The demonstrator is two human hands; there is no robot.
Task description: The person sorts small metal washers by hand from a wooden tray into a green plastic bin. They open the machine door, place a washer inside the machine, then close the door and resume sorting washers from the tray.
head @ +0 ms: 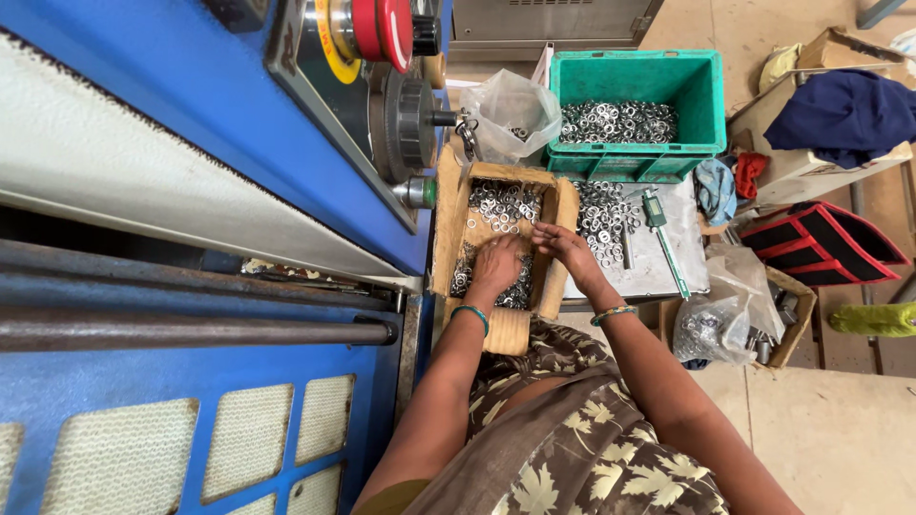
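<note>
Head view, both hands (498, 262) seemingly sorting washers (503, 205)

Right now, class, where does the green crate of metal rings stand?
In the head view, the green crate stands at upper right, beyond the cardboard box and right of the clear plastic bag.

The shallow cardboard box of steel washers (503, 205) is open from above, hemmed by the blue machine's panel (191, 124) on its left, a green plastic crate (637, 114) beyond, and loose washers on the grey table (658, 262) to its right.
</note>
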